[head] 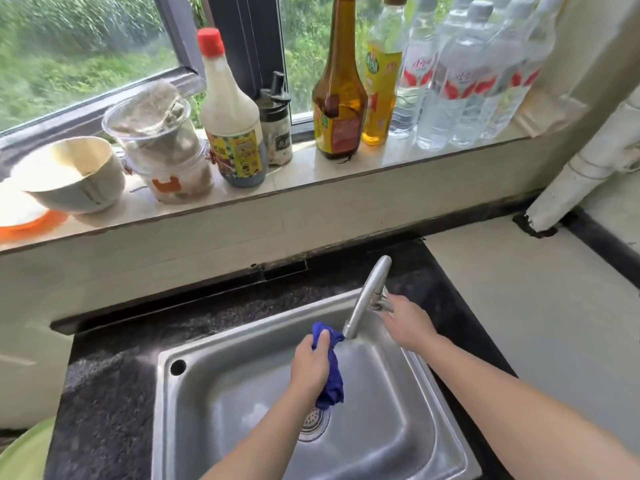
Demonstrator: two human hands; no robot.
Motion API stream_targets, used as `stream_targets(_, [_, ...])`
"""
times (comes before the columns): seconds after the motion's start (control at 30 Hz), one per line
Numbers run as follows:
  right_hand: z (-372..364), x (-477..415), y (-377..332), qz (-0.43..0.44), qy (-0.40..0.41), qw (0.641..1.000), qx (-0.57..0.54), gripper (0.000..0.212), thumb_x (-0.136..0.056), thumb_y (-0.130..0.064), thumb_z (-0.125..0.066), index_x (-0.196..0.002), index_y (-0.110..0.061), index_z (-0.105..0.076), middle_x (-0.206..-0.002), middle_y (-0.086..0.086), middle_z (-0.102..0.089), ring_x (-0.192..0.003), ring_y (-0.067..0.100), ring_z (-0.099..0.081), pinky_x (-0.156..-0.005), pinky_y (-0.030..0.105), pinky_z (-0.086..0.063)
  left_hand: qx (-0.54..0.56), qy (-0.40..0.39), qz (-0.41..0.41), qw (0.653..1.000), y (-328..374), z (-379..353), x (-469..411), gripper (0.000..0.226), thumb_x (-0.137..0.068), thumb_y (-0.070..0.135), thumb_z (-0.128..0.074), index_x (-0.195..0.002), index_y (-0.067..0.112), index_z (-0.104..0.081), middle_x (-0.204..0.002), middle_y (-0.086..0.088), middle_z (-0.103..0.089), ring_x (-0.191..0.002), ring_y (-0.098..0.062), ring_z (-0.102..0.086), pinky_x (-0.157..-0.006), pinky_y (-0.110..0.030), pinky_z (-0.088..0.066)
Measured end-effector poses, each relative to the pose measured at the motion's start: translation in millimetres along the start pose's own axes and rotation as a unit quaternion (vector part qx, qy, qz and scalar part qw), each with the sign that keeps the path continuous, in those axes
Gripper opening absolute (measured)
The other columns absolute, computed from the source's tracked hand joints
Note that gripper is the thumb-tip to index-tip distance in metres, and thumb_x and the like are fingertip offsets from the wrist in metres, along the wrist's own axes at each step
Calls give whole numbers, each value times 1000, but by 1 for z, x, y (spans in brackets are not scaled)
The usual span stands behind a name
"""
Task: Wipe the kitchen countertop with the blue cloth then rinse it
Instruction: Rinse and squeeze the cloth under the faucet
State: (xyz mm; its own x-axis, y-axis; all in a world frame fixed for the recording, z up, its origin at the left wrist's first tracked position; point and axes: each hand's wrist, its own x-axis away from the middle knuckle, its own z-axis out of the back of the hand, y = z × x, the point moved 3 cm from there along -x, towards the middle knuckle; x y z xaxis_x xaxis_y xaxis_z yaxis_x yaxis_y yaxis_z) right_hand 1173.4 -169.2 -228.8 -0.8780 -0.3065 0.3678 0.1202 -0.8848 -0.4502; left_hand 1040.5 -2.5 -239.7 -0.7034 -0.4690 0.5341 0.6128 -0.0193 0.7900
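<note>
The blue cloth [331, 375] is bunched in my left hand [311, 365], which holds it over the steel sink [194, 403] just under the spout of the metal tap [367, 296]. Cloth ends stick out above and below the fist. My right hand [407, 323] rests on the tap's handle at its base, fingers curled around it. No water stream is clearly visible. The dark speckled countertop [104, 386] surrounds the sink.
The windowsill above holds a white bowl [74, 174], plastic containers [162, 140], a red-capped sauce bottle [232, 116], a brown bottle [339, 98], an oil bottle [382, 74] and several water bottles [467, 71]. A white pipe [571, 171] stands at the right. A green rim [24, 455] shows bottom left.
</note>
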Motion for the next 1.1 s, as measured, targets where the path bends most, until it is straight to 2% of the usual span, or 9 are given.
stream_targets(0.2, [-18, 12, 5, 86, 0, 996, 39, 50, -95, -16, -44, -144, -12, -35, -154, 1, -31, -139, 19, -33, -108, 31, -32, 24, 4, 47, 999, 1, -22, -7, 36, -98, 40, -47, -84, 7, -56, -75, -3, -55, -67, -20, -49, -63, -32, -37])
stream_targets(0.4, [-24, 16, 13, 117, -5, 993, 23, 54, -92, -16, -47, -144, -17, -33, -156, -4, -20, -138, 18, -33, -102, 32, -42, 62, 29, 99, 993, 4, -35, -1, 28, -98, 24, -44, -74, 14, -53, -75, -7, -57, -65, -20, -50, -60, -31, -38])
stream_targets(0.5, [-18, 20, 15, 119, 21, 992, 16, 52, -93, -21, -48, -143, -17, -36, -153, -2, -30, -139, 17, -31, -107, 36, -39, 121, 34, 114, 985, 4, -41, 0, 37, -94, 42, -45, -77, 16, -65, -79, -11, -59, -69, -27, -55, -68, -34, -46])
stream_targets(0.63, [-17, 41, 10, 92, 34, 993, -68, 32, -95, -35, -48, -122, -21, -59, -122, -4, -62, -111, 17, -56, -92, 35, -47, 181, 44, 149, 971, 0, -41, 0, 33, -93, 34, -46, -93, 19, -75, -87, -11, -63, -76, -27, -58, -76, -34, -50])
stream_targets(0.73, [-34, 66, -3, 78, -106, 970, -207, 29, -88, -49, -57, -96, -24, -69, -86, -9, -70, -80, 13, -64, -79, 36, -52, 268, 61, 195, 941, 0, -39, 6, 49, -97, 46, -41, -105, 7, -69, -85, -12, -71, -71, -27, -64, -77, -36, -54])
stream_targets(0.8, [-48, 77, -8, 60, -183, 943, -271, 42, -73, -58, -67, -101, -27, -67, -91, -10, -72, -81, 9, -68, -77, 33, -55, 307, 61, 207, 927, 6, -33, 14, 46, -101, 39, -39, -95, 2, -66, -64, -10, -67, -56, -25, -59, -63, -32, -51])
stream_targets(0.93, [-57, 66, -10, 40, -172, 954, -240, 14, -72, -20, -75, -82, -21, -66, -81, -6, -70, -71, 11, -64, -71, 30, -53, 262, 72, 201, 941, 3, -21, 18, 24, -97, 27, -49, -86, 8, -59, -72, -11, -63, -65, -25, -55, -62, -31, -42])
stream_targets(1.0, [-50, 57, -11, 25, -171, 943, -285, 17, -79, 0, -67, -76, -16, -64, -73, 1, -67, -65, 15, -58, -61, 23, -48, 251, 95, 183, 946, 0, -14, 17, 22, -97, 26, -49, -84, 10, -58, -77, -13, -60, -66, -23, -53, -61, -30, -40])
stream_targets(1.1, [-32, 50, -20, -20, -145, 910, -387, 13, -86, 4, -58, -85, -9, -62, -73, 4, -66, -65, 16, -59, -55, 20, -45, 240, 123, 158, 950, -1, -9, 16, 25, -96, 30, -52, -83, 9, -58, -81, -13, -59, -72, -23, -52, -68, -32, -41])
